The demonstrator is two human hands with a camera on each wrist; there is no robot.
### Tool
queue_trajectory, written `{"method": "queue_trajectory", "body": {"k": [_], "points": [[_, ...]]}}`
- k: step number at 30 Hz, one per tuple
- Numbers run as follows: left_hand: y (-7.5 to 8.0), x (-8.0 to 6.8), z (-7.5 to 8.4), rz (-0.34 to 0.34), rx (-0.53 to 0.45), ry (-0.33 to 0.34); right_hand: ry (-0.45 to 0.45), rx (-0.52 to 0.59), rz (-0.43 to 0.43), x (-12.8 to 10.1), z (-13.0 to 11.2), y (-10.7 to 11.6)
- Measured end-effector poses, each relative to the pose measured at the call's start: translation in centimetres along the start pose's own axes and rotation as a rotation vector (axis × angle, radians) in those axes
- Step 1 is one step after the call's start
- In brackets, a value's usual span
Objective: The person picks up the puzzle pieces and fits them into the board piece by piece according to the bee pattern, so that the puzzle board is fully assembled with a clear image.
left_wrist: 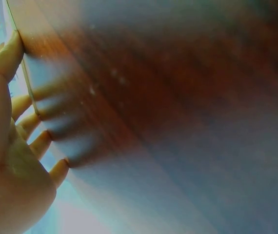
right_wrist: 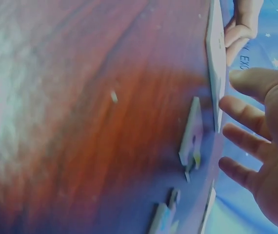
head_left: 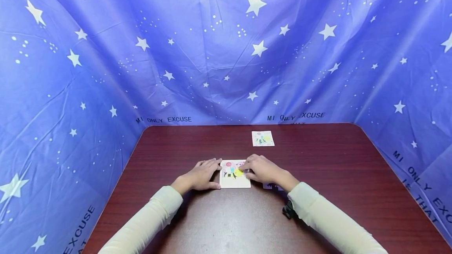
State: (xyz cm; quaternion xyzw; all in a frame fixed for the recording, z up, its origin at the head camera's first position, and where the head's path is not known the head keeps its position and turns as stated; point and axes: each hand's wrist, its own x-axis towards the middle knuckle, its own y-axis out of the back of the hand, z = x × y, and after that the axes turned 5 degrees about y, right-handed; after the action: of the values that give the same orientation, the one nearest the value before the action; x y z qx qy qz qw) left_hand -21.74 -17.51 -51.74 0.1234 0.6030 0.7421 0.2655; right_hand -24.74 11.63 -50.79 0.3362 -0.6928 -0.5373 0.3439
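A white square board [head_left: 234, 184] with a colourful bee-like picture lies flat on the table. My left hand [head_left: 206, 173] rests at its left edge, fingers spread and thumb near the lower left corner; in the left wrist view the fingertips [left_wrist: 61, 168] touch the tabletop. Over the board's right side, my right hand [head_left: 263, 169] reaches in with a finger on the yellow part of the picture. Its other fingers [right_wrist: 248, 141] are extended in the right wrist view. Beside the board lies a loose flat piece [right_wrist: 191, 134], thin like a puzzle piece.
A small card [head_left: 263, 138] with a similar picture lies farther back on the dark red table [head_left: 318, 148]. Another flat piece [right_wrist: 161, 218] shows low in the right wrist view. Under the right wrist, a dark-patterned piece [head_left: 271, 186] is partly hidden. Blue star-printed cloth [head_left: 212, 50] surrounds the table.
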Motion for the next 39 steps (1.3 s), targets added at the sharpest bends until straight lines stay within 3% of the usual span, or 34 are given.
{"method": "queue_trajectory", "body": {"k": [19,39], "points": [[-0.3,0.0,-0.2,0.003,0.016,0.009,-0.039,0.062,0.028,-3.7,1.1,1.4],[-0.3,0.0,-0.1,0.007,-0.002,0.014,-0.048,0.061,0.025,-7.8,2.4,1.0]]}}
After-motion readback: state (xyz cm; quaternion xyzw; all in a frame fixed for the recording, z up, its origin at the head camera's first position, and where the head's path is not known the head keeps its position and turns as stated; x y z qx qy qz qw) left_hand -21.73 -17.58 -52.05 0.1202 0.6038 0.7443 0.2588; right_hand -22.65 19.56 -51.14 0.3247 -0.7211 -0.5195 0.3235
